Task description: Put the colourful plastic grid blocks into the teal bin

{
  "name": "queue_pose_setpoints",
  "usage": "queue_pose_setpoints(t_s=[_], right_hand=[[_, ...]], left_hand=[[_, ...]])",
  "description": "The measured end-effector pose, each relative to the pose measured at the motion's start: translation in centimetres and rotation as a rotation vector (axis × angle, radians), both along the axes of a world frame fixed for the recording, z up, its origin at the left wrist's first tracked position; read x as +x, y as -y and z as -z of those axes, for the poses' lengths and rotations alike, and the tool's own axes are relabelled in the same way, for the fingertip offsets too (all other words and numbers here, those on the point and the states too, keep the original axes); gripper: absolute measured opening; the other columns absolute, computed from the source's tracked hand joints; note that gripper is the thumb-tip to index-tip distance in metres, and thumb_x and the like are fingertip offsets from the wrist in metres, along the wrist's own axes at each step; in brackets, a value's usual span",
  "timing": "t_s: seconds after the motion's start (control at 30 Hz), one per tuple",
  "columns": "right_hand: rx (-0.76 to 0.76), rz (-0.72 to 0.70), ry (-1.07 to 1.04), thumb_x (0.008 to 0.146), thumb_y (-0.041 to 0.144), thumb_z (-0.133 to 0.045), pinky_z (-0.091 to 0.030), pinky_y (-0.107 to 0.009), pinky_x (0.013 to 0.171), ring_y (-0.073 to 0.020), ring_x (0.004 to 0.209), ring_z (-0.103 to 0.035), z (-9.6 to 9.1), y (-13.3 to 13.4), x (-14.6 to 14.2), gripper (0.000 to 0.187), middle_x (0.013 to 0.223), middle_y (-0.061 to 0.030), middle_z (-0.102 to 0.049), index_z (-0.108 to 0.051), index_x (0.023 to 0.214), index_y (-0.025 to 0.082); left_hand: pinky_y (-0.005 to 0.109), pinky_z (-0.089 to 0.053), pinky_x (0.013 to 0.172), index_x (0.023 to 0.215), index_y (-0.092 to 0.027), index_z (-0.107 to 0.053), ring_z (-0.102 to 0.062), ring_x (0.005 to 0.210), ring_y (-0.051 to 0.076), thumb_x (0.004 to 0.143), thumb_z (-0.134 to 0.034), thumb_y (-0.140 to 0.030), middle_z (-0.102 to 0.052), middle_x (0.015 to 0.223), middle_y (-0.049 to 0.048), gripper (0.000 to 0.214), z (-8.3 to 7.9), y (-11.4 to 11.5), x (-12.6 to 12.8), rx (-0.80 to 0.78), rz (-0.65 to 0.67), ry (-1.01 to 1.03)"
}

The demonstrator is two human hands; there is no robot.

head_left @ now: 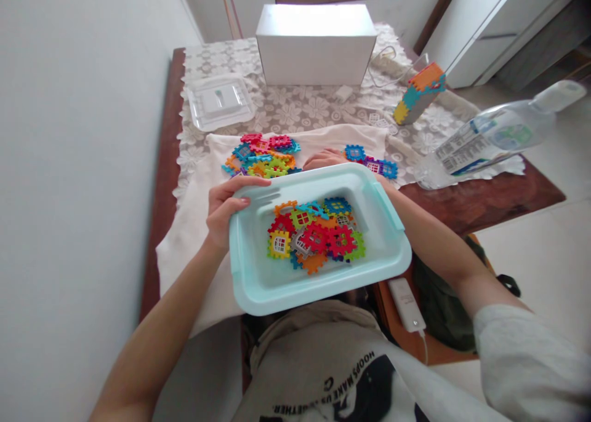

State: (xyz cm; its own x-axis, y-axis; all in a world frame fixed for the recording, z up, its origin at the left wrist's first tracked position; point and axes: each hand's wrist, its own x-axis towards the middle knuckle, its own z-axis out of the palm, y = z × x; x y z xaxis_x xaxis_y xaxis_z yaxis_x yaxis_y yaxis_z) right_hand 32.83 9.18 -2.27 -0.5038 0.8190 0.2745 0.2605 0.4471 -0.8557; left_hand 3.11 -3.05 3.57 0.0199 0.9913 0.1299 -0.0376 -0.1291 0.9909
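A light turquoise plastic bin [318, 299] is tilted toward me at the table's front edge. My left hand [224, 213] grips its left rim, thumb on top. Inside lies a heap of colourful interlocking plastic tiles [315, 237], many with window cut-outs. My right hand [327, 157] rests on the white cloth behind the bin, fingers stretched out to the left; the bin hides its lower part. Left of those fingers is another tile pile [265, 154], and to their right sit a few blue and purple tiles [372, 162].
A white box [316, 56] stands at the back of the lace-covered table. A clear plastic lid [220, 102] lies at left. On the right are a block built of tiles [420, 93] and a clear bottle [494, 136]. A power bank [406, 304] with a cable lies below.
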Motion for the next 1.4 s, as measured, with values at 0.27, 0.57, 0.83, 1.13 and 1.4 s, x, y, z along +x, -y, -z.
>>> queue_pose_setpoints(t_s=[0.27, 0.57, 0.83, 1.13, 1.4], right_hand=[[-0.187, 0.017, -0.175, 0.074, 0.045, -0.099, -0.061, -0.034, 0.073, -0.017, 0.073, -0.07, -0.4, 0.1, 0.8, 0.031, 0.078, 0.0032, -0.076, -0.078, 0.087, 0.028], [-0.299, -0.074, -0.464, 0.07, 0.077, -0.102, -0.066, -0.036, 0.078, -0.0229, 0.089, -0.079, -3.8, 2.0, 2.3, 0.069, 0.094, -0.0005, -0.078, -0.07, 0.104, 0.027], [-0.182, 0.008, -0.164, 0.094, 0.092, -0.072, -0.062, -0.041, 0.092, -0.0286, 0.11, -0.076, -3.6, 1.7, 2.0, 0.066, 0.105, -0.008, -0.081, -0.078, 0.099, 0.027], [0.014, 0.164, 0.652, 0.099, 0.053, -0.082, -0.051, -0.042, 0.08, -0.0262, 0.086, -0.068, -3.0, -0.4, 6.4, 0.028, 0.094, -0.0071, -0.078, -0.079, 0.1, 0.025], [0.083, 0.207, 0.647, 0.09, 0.045, -0.087, -0.061, -0.051, 0.096, -0.0358, 0.108, -0.075, -1.9, -0.8, 7.2, 0.038, 0.126, -0.0139, -0.078, -0.082, 0.122, 0.026]], left_hand=[[0.034, -0.063, 0.082, 0.091, -0.024, -0.096, -0.077, 0.093, 0.027, 0.07, -0.069, -0.032, -0.089, 0.096, 0.0072, 0.035, 0.2, 0.0, -0.1, 0.035, -0.006, 0.008], [0.035, -0.065, 0.083, 0.092, -0.021, -0.095, -0.078, 0.091, 0.026, 0.071, -0.07, -0.031, -0.089, 0.097, 0.009, 0.035, 0.2, 0.1, -0.1, 0.022, 0.008, 0.023], [0.03, -0.062, 0.069, 0.092, -0.022, -0.096, -0.076, 0.078, 0.023, 0.07, -0.071, -0.03, -0.088, 0.089, 0.0072, 0.034, 0.2, -0.1, -0.1, 0.03, 0.028, 0.058], [0.034, -0.065, 0.077, 0.089, -0.02, -0.095, -0.078, 0.084, 0.026, 0.065, -0.071, -0.029, -0.088, 0.089, 0.0086, 0.035, -0.2, 0.0, -0.1, -0.02, 0.025, 0.066], [0.033, -0.063, 0.074, 0.091, -0.019, -0.095, -0.079, 0.082, 0.027, 0.066, -0.07, -0.031, -0.088, 0.089, 0.0084, 0.037, 0.0, -0.1, -0.2, -0.031, 0.055, 0.07]])
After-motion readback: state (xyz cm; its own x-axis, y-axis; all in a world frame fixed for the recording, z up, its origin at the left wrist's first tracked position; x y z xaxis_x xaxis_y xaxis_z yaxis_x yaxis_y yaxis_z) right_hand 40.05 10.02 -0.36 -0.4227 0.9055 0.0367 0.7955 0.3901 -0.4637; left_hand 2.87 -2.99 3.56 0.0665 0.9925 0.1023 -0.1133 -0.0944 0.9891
